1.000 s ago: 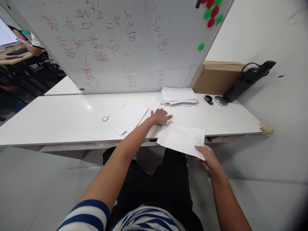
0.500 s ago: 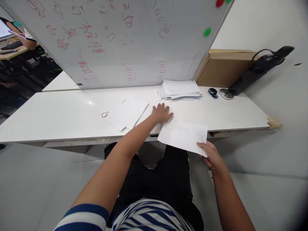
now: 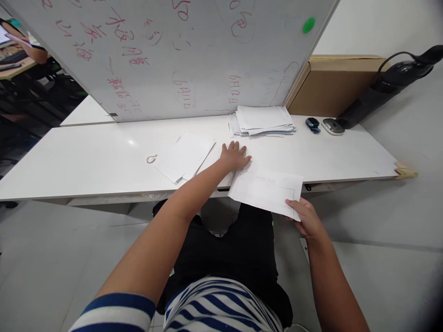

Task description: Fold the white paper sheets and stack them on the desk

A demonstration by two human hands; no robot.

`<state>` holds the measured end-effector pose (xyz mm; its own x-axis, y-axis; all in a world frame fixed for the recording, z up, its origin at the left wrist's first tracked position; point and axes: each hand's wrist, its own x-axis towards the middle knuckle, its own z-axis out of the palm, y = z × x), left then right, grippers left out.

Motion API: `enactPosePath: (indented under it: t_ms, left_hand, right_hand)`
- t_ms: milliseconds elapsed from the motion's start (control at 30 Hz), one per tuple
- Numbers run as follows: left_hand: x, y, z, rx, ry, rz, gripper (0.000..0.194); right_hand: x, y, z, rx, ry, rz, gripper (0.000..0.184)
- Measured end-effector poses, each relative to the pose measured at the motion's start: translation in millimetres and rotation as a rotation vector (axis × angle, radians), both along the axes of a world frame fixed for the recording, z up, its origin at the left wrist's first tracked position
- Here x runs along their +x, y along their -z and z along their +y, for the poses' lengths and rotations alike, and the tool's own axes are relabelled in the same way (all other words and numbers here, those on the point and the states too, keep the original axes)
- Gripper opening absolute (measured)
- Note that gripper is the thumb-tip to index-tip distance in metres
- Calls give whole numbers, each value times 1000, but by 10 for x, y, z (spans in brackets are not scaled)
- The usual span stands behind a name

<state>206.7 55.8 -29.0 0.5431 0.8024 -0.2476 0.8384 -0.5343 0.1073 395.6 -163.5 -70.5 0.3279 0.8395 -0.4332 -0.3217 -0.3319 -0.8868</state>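
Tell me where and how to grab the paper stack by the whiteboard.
Best pinch the paper stack at its near edge, thumb on top, coming from the front: the whiteboard stands right behind it. Its sheets lie flat but unevenly, so a firm pinch through all layers would likely be needed.

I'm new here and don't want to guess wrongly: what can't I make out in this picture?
Head view: anything under the left hand; the hand hides it.
Head view: some fingers of the right hand; the held sheet covers them.
Head view: the writing on the held sheet; too faint and small.
Head view: the top of the whiteboard; cut off by the upper edge.
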Motion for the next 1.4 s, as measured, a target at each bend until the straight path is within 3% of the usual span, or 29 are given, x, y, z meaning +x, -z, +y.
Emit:
enactPosePath:
  t_ms: [300,467,533,633,700,767,833,900,1067,1200,1400]
  left_hand:
    - [-66,12,27,-39,1,-116,73]
    - [-181,-147,73,-111,-5,-420,66]
    - [-262,-210,-10,-28,-45,-645,60]
    - [-436,-208,-324,198,-98,-885,54]
    - [-574,-134,-605,265,-39,-867,50]
    - [-707,-26,-851,247,109,-716,47]
    - [-811,83,-998,228,246,-519,52]
    - [-873,158,-1035,220,284,-389,65]
    - [-940,122,-874,122,251,-437,78]
    - [-970,85,-630,123,212,-481,70]
    - [-874,251,-263,224,31,-487,61]
  right_hand:
    - [-10,21,-24,14,-27,-5,35]
    - [5,6,-13,27,-53,-9,34]
    - [38,4,-18,34,-61,-13,35]
    - [99,20,-47,24,-25,-42,38]
    - [134,42,-80,30,41,-75,40]
    - [160,56,-118,69,119,-123,40]
    - [182,40,-154,121,185,-176,39]
    - [213,-10,-184,161,235,-201,38]
    - [336,-112,-213,218,317,-91,37]
    - [324,-53,-207,146,386,-51,39]
    - [132,-22,-178,262,299,47,36]
